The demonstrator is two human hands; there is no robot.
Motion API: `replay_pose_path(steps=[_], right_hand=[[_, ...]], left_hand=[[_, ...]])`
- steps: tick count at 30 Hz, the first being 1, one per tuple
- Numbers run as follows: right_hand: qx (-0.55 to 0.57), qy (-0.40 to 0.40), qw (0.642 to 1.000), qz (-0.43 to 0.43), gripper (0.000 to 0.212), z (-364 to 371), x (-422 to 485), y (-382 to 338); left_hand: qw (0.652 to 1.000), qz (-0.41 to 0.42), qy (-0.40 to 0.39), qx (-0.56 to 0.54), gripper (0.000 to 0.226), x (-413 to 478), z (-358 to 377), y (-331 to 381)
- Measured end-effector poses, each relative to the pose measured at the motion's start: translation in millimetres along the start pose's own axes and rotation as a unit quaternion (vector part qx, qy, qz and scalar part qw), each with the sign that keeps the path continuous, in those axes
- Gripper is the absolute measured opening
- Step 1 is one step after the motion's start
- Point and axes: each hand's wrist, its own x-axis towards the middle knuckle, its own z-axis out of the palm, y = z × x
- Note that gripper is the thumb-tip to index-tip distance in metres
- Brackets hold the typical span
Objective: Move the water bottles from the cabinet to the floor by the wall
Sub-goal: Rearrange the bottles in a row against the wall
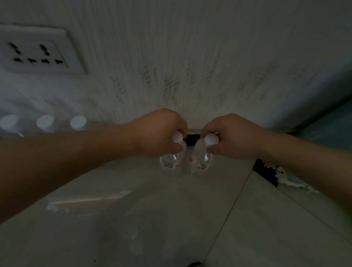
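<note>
Dim room, pale textured wall (190, 57) ahead w/ dark scuff marks low down, glossy tiled floor (152, 219) under me. Wall socket (38, 50) up at far left. My left hand (158, 131) is closed round the neck of one clear water bottle (169, 162), fingers pinched just under its white cap (44, 0)... correction not needed: white cap (178, 137) sits between thumb & fingers. My right hand (230, 137) grips a second bottle (202, 162) the same way, at the neck below its cap (211, 139); a bit of red label shows on that one. Both bottles upright, side by side, close but not clearly touching, right at the foot of the wall. Can't tell if their bases are on the floor or just above it. Off to the left, along the wall, three blurry white caps (45, 123) in a row – more bottles there, bodies too blurred to make out. Dark patch w/ chipped pale edge (270, 169) on the floor at right.
</note>
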Motion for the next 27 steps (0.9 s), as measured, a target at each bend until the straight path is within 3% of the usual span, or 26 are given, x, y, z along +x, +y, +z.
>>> replay_pose_path(steps=[14, 27], right_hand=[[0.017, 0.032, 0.999, -0.001, 0.031, -2, 48, -56], [0.006, 0.038, 0.999, -0.034, 0.031, 5, 80, -85]], left_hand=[[0.995, -0.09, -0.034, 0.034, 0.033, -51, -34, -39], [0.991, -0.106, -0.058, 0.058, 0.031, -71, -40, -56]])
